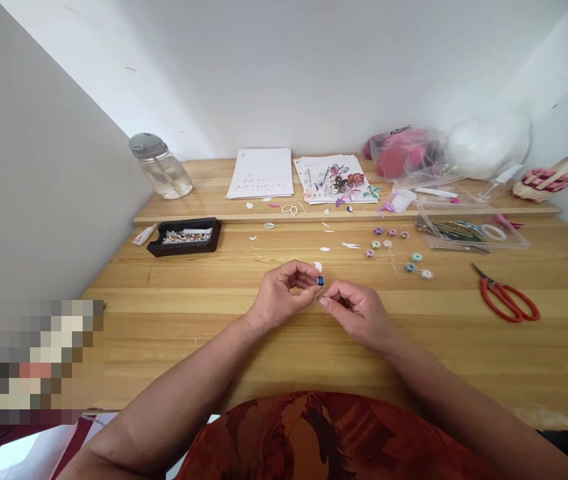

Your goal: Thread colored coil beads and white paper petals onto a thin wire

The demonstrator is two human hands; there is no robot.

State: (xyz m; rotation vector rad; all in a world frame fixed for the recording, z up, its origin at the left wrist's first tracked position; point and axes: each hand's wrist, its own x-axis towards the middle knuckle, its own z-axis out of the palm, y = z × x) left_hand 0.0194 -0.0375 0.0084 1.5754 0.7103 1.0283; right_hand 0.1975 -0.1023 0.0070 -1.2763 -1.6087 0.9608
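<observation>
Between the fingertips of my left hand (289,288) is a small spool of dark blue thread (321,281). My right hand (354,308) is close beside it, thumb and forefinger pinched together just below the spool. Whatever those fingers pinch is too small to make out. Both hands are raised over the middle of the wooden table (289,360). Just beyond the spool lies a white petal-shaped cutout (318,266). More small spools of coloured thread (410,267) are scattered to the right of my hands.
Red-handled scissors (509,300) lie at the right. A black tray (184,237) of beads sits at the left, near a water bottle (161,167). On the raised back shelf are papers (260,173), wire flowers (349,180) and a small basket (543,185). A clear box (464,227) holds thin sticks.
</observation>
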